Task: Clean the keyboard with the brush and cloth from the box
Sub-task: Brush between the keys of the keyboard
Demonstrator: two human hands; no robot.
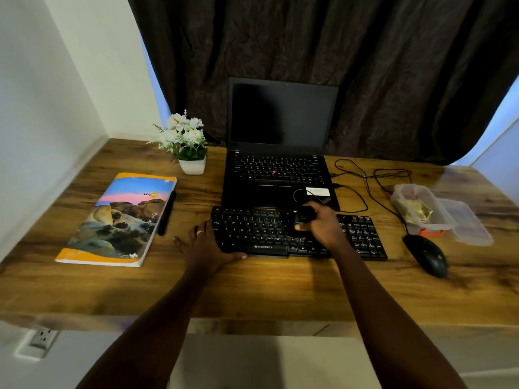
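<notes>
A black keyboard lies on the wooden desk in front of an open laptop. My right hand grips a small black brush held down on the keys at the keyboard's middle. My left hand rests flat at the keyboard's left end, thumb along its front edge, fingers spread on the desk. A clear plastic box sits at the right with a yellowish cloth inside; its lid lies beside it.
The black laptop stands open behind the keyboard. A black mouse and its cables lie to the right. A notebook with a pen lies left, a white flower pot behind it.
</notes>
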